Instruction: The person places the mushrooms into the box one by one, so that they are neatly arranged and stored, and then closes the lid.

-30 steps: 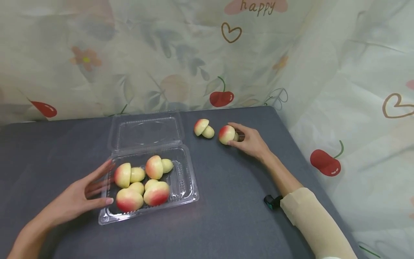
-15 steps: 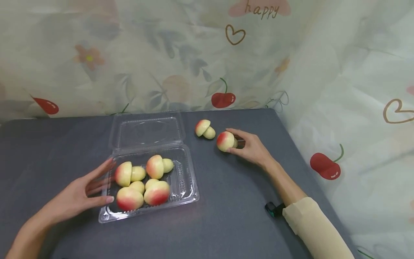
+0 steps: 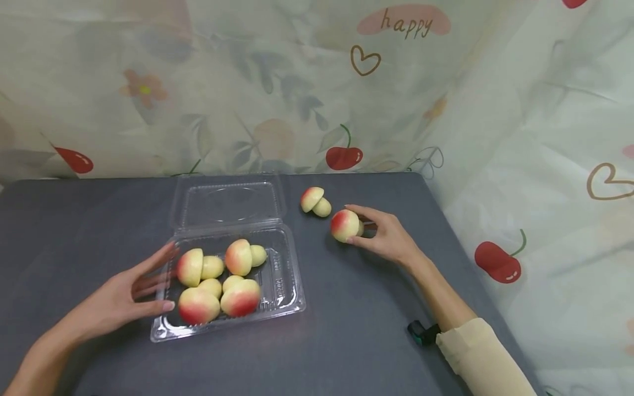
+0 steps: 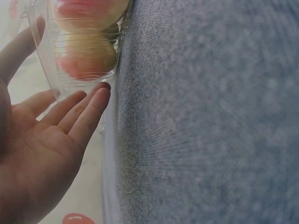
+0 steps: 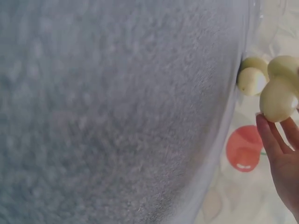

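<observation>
Since a second ago the right hand (image 3: 388,235) has drawn its mushroom (image 3: 345,225) a little toward the person and off the table (image 3: 356,330), away from the loose mushroom (image 3: 315,201) that lies back near the far edge; the left hand (image 3: 119,300) has not shifted. From the head view, the right fingers and thumb pinch the toy by its pale stem end, red-tinged cap pointing left toward the box (image 3: 284,286), which I'd judge keeps the cap clear to go in first. The left hand lies with fingers straight and relaxed against the box's left wall, holding nothing, most likely steadying the light plastic so it doesn't slide. The box is a clear clamshell, its lid (image 3: 228,202) hinged back flat on the table behind it, and four mushrooms (image 3: 218,280) lie inside, crowded to the left half with the right half bare. From the left wrist, the fingertips (image 4: 96,100) touch the curved clear wall (image 4: 46,65), and two pink-and-yellow caps (image 4: 86,56) show through it, resting on the grey cloth of the table. From the right wrist, the fingertips (image 5: 271,140) hold the pale stem (image 5: 279,99) of the gripped mushroom from below, and the loose one (image 5: 252,77) sits just beyond it by the table's edge, with the cherry-print curtain (image 5: 245,149) behind.
</observation>
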`<state>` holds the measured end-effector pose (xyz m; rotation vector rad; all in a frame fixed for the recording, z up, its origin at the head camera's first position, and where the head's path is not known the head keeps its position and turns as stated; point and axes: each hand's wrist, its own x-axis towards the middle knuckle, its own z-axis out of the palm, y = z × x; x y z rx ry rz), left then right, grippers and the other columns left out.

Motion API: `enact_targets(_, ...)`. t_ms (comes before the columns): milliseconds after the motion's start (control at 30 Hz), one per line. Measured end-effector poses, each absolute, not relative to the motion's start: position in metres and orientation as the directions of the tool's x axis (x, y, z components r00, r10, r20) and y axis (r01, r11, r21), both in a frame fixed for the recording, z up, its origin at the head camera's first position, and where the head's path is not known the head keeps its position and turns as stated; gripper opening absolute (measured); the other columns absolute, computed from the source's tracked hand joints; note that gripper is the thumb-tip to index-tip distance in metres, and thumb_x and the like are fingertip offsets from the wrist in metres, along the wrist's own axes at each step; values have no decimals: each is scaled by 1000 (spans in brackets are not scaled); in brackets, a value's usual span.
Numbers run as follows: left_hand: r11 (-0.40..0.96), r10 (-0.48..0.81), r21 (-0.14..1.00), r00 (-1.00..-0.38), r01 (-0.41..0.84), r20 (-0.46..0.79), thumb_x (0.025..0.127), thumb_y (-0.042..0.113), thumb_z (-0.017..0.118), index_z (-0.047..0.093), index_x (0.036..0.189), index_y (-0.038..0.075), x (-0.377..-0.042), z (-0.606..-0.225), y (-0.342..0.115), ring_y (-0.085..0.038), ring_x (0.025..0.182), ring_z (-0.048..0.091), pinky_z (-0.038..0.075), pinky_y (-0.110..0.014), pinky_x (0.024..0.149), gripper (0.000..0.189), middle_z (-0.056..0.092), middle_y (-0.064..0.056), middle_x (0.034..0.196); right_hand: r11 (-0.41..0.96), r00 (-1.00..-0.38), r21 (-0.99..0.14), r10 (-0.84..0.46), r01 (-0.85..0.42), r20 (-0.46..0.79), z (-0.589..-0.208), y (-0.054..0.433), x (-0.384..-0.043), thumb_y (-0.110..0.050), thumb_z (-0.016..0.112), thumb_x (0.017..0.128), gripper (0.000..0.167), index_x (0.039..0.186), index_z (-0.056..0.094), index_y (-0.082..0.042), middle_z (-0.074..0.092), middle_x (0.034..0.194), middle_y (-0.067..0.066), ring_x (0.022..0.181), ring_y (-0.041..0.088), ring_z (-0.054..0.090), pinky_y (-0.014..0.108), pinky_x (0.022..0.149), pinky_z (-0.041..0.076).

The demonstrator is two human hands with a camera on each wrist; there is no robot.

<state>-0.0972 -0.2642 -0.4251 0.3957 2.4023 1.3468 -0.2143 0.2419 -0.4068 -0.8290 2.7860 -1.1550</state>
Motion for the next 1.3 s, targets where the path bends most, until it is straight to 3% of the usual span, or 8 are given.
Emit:
enact_targets(267,505,413,859,-897,81,-158,86,29,79,6,160,34,-97,-425,-264,-40,130,48,47,-13,89,104,22,-17,162,525,-826,-683,-521,-508,214,-401,236,-205,-26,84,82,67,142,56,-16,61,135,0,109,20,63,39,92,54)
enact_targets(367,499,417,862,-896,88,-150,86,28,79,7,160,34,-97,-426,-264,-35,130,49,47,-13,89,103,23,-16,162,513,-823,-691,-525,-510,217,-398,232,-201,-23,84,82,67,142,56,-16,61,135,0,109,20,64,38,92,54)
enact_targets(500,501,416,861,-897,87,-151,87,28,79,7,160,36,-96,-427,-266,-28,129,51,48,-14,89,102,23,-15,162,500,-822,-706,-529,-502,210,-385,222,-193,-15,84,81,66,141,56,-11,61,135,6,109,25,63,45,93,53)
enact_targets(667,499,417,861,-898,95,-143,87,27,79,8,160,36,-96,-428,-267,-11,127,53,48,-14,89,102,23,-16,162,484,-810,-719,-555,-498,189,-363,207,-179,-8,83,80,65,139,57,-3,60,135,12,109,27,63,46,94,53)
enact_targets(733,502,417,860,-897,92,-147,86,27,79,8,160,35,-96,-428,-267,-12,127,53,48,-14,89,102,23,-16,162,481,-802,-716,-568,-506,185,-360,204,-177,-8,83,80,64,138,57,-3,61,135,11,109,26,63,43,94,53)
enact_targets(900,513,415,854,-895,83,-163,86,28,79,7,160,35,-98,-426,-266,-33,130,51,47,-13,89,104,22,-16,162,472,-778,-697,-596,-540,199,-373,204,-183,-15,86,79,67,140,57,-10,61,134,3,109,18,62,36,93,53)
enact_targets(1133,515,415,853,-896,87,-159,86,28,79,8,160,35,-97,-425,-265,-26,129,52,48,-14,88,103,23,-16,162,420,-722,-672,-645,-609,251,-379,197,-187,-25,85,81,65,140,58,-16,62,130,-5,109,11,60,33,92,54)
enact_targets(1300,520,411,850,-896,78,-169,86,28,80,7,160,33,-97,-425,-264,-37,129,50,48,-14,88,104,23,-18,162,417,-690,-639,-676,-647,258,-376,187,-184,-23,85,81,66,140,57,-18,62,129,-5,110,10,60,28,93,52)
